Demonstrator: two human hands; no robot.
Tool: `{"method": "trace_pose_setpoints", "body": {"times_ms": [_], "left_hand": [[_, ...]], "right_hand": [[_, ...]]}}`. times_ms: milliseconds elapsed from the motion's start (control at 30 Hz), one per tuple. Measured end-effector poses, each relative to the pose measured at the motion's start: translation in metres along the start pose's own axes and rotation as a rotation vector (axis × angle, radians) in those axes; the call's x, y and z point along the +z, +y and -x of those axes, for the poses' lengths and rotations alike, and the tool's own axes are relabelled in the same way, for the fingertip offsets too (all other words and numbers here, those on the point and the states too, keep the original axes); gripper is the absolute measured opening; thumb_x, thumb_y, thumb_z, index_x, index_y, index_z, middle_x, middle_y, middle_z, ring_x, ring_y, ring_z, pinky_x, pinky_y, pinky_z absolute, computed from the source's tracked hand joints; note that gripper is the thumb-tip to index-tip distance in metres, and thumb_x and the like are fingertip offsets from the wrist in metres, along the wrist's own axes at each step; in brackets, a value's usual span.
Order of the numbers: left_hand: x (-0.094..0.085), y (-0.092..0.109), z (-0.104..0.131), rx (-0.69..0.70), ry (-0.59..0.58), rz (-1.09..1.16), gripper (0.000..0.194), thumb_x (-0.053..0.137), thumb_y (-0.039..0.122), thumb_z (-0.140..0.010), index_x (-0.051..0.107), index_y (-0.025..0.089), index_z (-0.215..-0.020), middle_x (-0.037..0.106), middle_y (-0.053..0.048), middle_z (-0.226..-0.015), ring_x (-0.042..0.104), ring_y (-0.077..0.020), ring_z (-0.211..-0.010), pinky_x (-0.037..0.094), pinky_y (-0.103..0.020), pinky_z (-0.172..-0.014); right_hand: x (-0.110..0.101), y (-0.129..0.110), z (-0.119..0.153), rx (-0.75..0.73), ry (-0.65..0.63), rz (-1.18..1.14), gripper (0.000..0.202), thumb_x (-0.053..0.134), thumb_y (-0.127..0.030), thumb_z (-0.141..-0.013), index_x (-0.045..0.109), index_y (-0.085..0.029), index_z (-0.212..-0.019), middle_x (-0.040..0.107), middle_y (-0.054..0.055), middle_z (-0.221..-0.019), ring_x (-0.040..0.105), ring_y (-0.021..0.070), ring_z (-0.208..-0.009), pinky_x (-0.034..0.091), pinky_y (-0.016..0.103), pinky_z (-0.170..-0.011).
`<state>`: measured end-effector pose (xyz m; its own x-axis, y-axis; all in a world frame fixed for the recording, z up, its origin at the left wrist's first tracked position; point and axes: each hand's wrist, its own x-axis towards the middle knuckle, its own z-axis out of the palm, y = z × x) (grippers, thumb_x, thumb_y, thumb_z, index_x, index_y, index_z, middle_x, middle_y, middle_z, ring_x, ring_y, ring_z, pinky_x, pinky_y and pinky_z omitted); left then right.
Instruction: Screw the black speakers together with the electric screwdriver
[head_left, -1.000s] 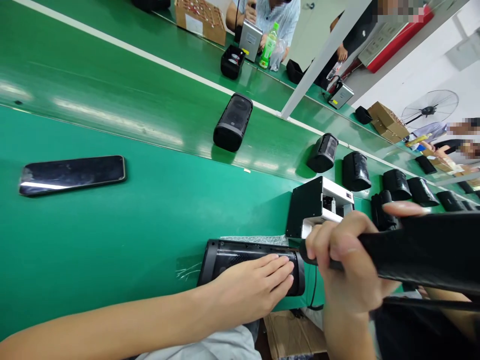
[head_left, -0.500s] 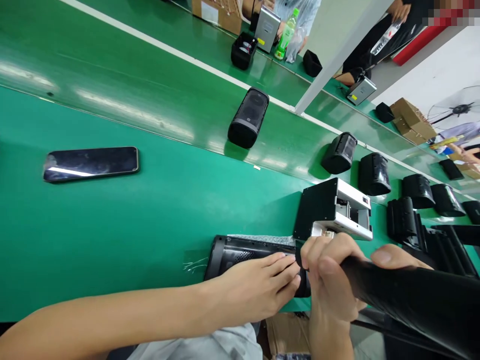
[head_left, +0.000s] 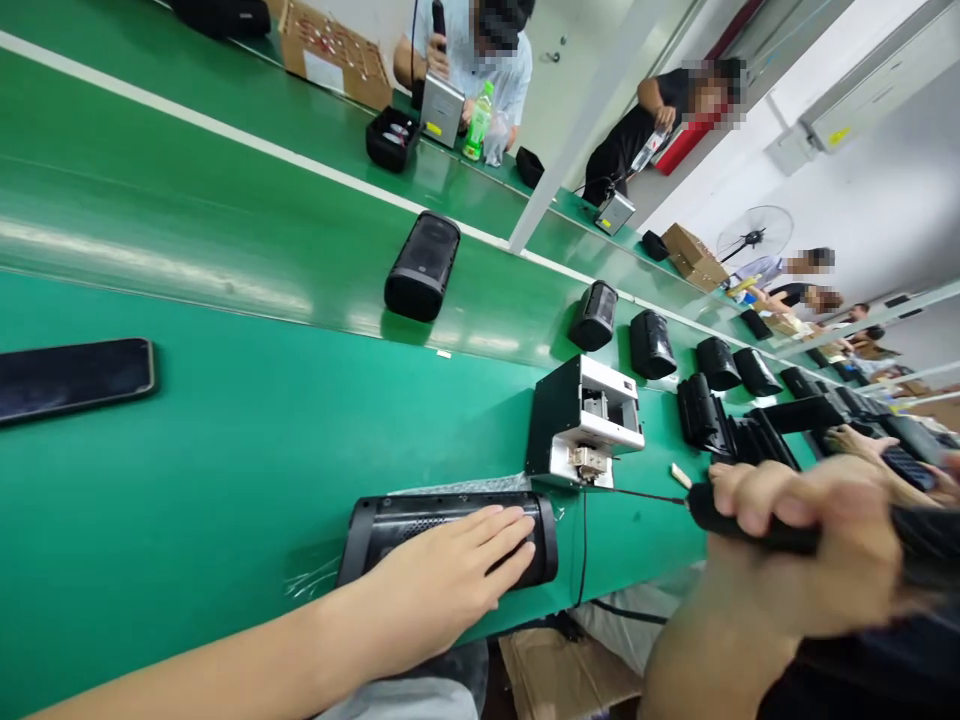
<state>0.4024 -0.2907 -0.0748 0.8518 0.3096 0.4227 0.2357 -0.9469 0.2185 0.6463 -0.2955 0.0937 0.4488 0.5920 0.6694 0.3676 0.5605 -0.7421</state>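
My left hand [head_left: 461, 560] lies flat over a black speaker [head_left: 367, 530], fingers stretched out near its right end. The speaker rests lengthwise on the green table, with clear plastic wrap [head_left: 319, 570] and bubble wrap [head_left: 465, 486] around it. In my right hand [head_left: 810, 530] is a black electric screwdriver [head_left: 705, 508], its long thin bit pointing left. The bit's tip reaches the front of a black and silver screw feeder [head_left: 555, 420]; whether it carries a screw is too small to tell.
A phone [head_left: 75, 378] lies at the left. Several black speakers stand along the green belt, one [head_left: 424, 265] upright ahead. Black parts [head_left: 739, 430] pile up at the right, where another person's hands [head_left: 862, 445] show. People sit across the line, beyond a white post [head_left: 551, 185].
My right hand has moved the screwdriver right, from the speaker's right end to the screw feeder's front. The left hand stays on the speaker. The view has tilted up and turned right.
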Motion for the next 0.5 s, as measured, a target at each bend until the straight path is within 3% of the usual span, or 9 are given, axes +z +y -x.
{"method": "trace_pose_setpoints", "body": {"times_ms": [67,133,233,367,500], "left_hand": [[0.0,0.001,0.0,0.0,0.02,-0.01,0.042,0.06,0.031,-0.117,0.065,0.011,-0.154,0.07,-0.012,-0.162,0.067,-0.0277,-0.148,0.045,-0.041,-0.127],[-0.001,0.001,0.0,-0.003,0.021,-0.013,0.041,0.059,0.031,-0.117,0.065,0.013,-0.153,0.07,-0.011,-0.162,0.068,-0.0274,-0.147,0.045,-0.041,-0.126],[-0.001,0.002,0.0,-0.009,0.031,-0.019,0.04,0.058,0.032,-0.118,0.065,0.013,-0.153,0.07,-0.01,-0.162,0.067,-0.0267,-0.147,0.045,-0.04,-0.126],[0.0,0.001,0.001,0.005,0.04,-0.041,0.04,0.055,0.029,-0.118,0.066,0.012,-0.153,0.071,-0.01,-0.161,0.066,-0.0256,-0.149,0.043,-0.039,-0.128],[0.004,0.002,0.0,0.025,0.027,-0.056,0.043,0.06,0.026,-0.115,0.065,0.009,-0.154,0.069,-0.012,-0.164,0.064,-0.0268,-0.151,0.041,-0.039,-0.129]], "right_hand": [[-0.003,0.016,-0.011,0.033,0.037,0.044,0.036,0.08,-0.034,-0.09,0.053,-0.023,-0.069,0.043,-0.011,-0.054,0.038,0.0096,-0.036,0.039,0.027,-0.039],[0.001,0.035,-0.012,0.021,0.082,0.053,0.024,0.082,-0.03,-0.09,0.059,-0.024,-0.09,0.049,-0.013,-0.058,0.042,0.0113,-0.038,0.043,0.028,-0.042],[0.006,0.057,-0.002,0.018,0.087,0.049,0.039,0.082,-0.024,-0.092,0.055,-0.027,-0.12,0.056,-0.015,-0.062,0.045,0.0128,-0.039,0.046,0.028,-0.044],[0.005,0.059,0.008,0.097,0.029,0.031,0.042,0.082,-0.02,-0.092,0.051,-0.028,-0.119,0.056,-0.016,-0.063,0.047,0.0118,-0.041,0.047,0.026,-0.045],[0.002,0.04,0.009,0.177,-0.05,0.017,0.041,0.085,-0.021,-0.088,0.057,-0.027,-0.118,0.056,-0.015,-0.061,0.045,0.0118,-0.038,0.044,0.025,-0.04]]}}
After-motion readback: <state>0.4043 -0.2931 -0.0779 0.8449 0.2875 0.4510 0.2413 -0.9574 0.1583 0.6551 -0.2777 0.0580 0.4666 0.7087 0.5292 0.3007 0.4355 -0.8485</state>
